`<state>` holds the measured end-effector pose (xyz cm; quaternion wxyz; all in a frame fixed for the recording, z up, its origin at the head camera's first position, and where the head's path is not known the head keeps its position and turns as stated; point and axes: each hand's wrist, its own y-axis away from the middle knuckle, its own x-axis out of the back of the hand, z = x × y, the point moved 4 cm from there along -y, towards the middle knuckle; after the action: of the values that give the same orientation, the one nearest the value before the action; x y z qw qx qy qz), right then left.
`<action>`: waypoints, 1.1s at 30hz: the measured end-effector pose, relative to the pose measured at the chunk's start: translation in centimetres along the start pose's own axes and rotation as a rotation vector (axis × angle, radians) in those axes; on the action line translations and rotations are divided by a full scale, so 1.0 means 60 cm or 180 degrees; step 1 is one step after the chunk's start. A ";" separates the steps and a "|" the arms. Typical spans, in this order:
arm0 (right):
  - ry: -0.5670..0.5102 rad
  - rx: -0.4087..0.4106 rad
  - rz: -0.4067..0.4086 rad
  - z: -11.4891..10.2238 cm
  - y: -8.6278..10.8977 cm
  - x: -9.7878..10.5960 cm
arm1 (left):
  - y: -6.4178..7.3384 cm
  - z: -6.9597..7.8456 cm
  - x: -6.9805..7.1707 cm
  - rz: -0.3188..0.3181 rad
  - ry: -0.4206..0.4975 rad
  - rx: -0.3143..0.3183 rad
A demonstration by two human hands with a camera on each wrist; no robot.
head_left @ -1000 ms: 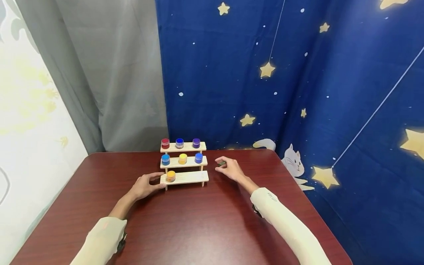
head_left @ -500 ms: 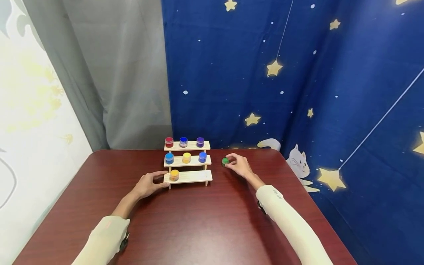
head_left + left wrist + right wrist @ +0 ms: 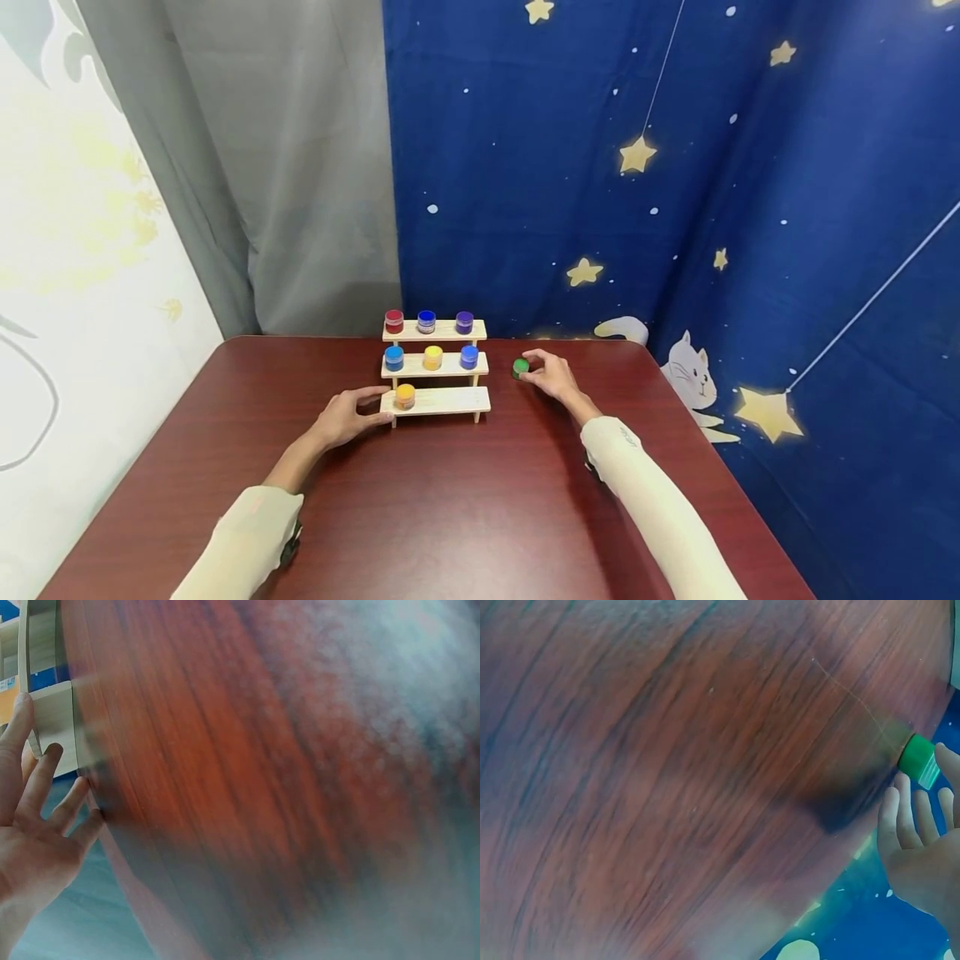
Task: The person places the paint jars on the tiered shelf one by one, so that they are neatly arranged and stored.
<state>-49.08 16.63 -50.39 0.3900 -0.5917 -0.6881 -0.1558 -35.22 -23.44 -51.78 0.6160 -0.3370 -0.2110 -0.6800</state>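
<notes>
A small three-step wooden rack (image 3: 456, 400) stands at the back of the table. My left hand (image 3: 341, 419) holds the left end of its lowest step between thumb and index finger; the other fingers spread behind it in the left wrist view. Right of the rack, a small green paint jar (image 3: 521, 368) stands on the table. My right hand (image 3: 555, 377) is at the jar's right side, thumb and index finger spread about it, fingertips right at the jar. In the right wrist view the fingers (image 3: 904, 814) look straight. An orange paint jar (image 3: 405, 396) sits on the lowest step's left end.
The middle step carries light blue (image 3: 393, 359), yellow (image 3: 432, 358) and blue (image 3: 469, 357) jars. On the top step are red (image 3: 394, 322), dark blue (image 3: 427, 322) and purple (image 3: 465, 322) ones. Behind the dark red table (image 3: 450, 508) hang grey (image 3: 322, 167) and blue starry (image 3: 525, 183) curtains.
My right hand has drawn back rightward from over the green jar, which now shows fully and keeps its place beside the rack. The left hand stays at the rack. The head view has shifted slightly.
</notes>
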 end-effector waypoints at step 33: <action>-0.0214 0.0327 -0.0072 -0.031 0.030 0.007 | 0.000 0.001 0.001 0.0041 -0.0076 -0.0038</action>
<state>-46.74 16.14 -49.32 0.3947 -0.5680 -0.7146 -0.1047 -35.24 -23.43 -51.72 0.6157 -0.3501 -0.2122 -0.6732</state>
